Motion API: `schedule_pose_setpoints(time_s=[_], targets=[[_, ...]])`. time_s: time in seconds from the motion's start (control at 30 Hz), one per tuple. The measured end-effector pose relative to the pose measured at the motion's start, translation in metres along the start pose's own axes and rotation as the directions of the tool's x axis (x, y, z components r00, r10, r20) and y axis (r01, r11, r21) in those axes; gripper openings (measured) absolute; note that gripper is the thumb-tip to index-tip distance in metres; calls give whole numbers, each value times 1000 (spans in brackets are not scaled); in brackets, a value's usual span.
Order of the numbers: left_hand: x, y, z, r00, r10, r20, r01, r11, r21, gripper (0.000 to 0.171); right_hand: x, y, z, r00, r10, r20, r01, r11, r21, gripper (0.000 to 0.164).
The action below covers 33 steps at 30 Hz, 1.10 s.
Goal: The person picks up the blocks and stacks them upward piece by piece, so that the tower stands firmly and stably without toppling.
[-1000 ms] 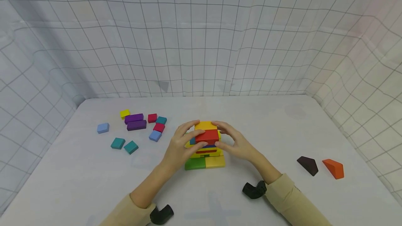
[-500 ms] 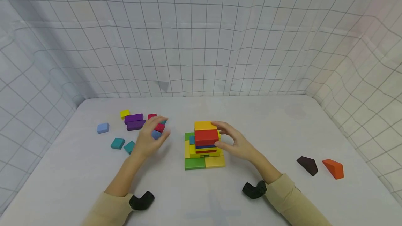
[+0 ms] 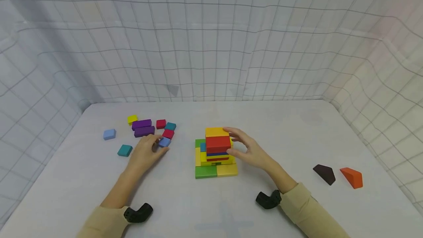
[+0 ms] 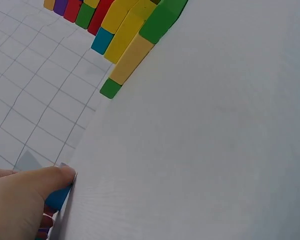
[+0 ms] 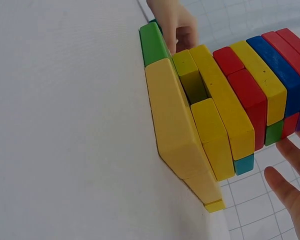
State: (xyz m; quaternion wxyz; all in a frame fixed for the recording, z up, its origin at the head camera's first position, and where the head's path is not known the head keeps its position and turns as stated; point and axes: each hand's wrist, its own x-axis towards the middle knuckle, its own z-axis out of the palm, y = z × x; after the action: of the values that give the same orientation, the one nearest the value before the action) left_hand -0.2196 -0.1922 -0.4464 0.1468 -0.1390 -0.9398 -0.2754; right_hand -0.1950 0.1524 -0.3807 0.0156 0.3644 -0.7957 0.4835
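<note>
My left hand (image 3: 143, 154) is at the loose blocks on the left, with thumb and forefinger on either side of a light blue block (image 3: 164, 142) that lies on the table. In the left wrist view the thumb touches that block (image 4: 58, 199). My right hand (image 3: 249, 151) stays beside a stack of coloured blocks (image 3: 218, 144), fingers spread along its right side near the top; whether they touch it cannot be told. The stack rises from a base of green (image 3: 206, 172) and pale yellow (image 3: 227, 170) blocks, with red and yellow blocks higher up.
Around the left hand lie purple blocks (image 3: 144, 131), red blocks (image 3: 168, 134), teal blocks (image 3: 125, 150), a yellow block (image 3: 132, 119) and another light blue block (image 3: 109, 134). A dark brown piece (image 3: 324, 174) and an orange piece (image 3: 351, 177) lie at right. Gridded white sheeting surrounds the table.
My left hand has left the stack and moved left to the light blue block, covering one teal block. The right hand has stayed by the stack.
</note>
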Motion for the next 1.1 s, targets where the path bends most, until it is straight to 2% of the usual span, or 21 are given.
schedule_pose_setpoints(time_s=[0.1,0.2,0.3,0.37,0.5,0.53,0.6,0.67,0.83,0.97,1.1], targets=[[0,1,1,999,24,-41,-25,1000,-19,38,0,13,2,1000,6,2,-6,1000,-1,57],[2,8,-1,986,108,-125,-123,986,-116,34,0,21,3,1000,16,0,-16,1000,5,58],[7,25,-6,956,193,-222,-245,941,-235,37,2,8,1,999,36,5,-36,999,12,57],[11,47,-13,943,216,-254,-289,909,-300,39,3,-3,0,999,47,7,-47,999,11,56],[17,98,-29,953,200,-227,-276,880,-386,32,4,-8,-1,999,54,7,-54,999,7,56],[19,108,-31,956,200,-212,-273,873,-405,30,4,-8,-1,999,51,7,-51,999,7,56],[23,117,-27,962,200,-187,-265,854,-449,28,4,-8,-1,999,45,8,-45,999,8,56],[27,120,-20,964,206,-165,-261,835,-484,28,3,-9,-1,999,39,11,-39,999,8,56],[36,120,-1,967,226,-121,-255,811,-526,30,2,-8,-2,999,38,14,-38,999,12,55],[38,122,5,963,249,-102,-264,796,-545,29,2,-7,-2,999,45,16,-46,999,14,56],[39,124,6,962,257,-97,-267,793,-547,29,1,-7,-2,999,50,14,-50,999,16,56]])
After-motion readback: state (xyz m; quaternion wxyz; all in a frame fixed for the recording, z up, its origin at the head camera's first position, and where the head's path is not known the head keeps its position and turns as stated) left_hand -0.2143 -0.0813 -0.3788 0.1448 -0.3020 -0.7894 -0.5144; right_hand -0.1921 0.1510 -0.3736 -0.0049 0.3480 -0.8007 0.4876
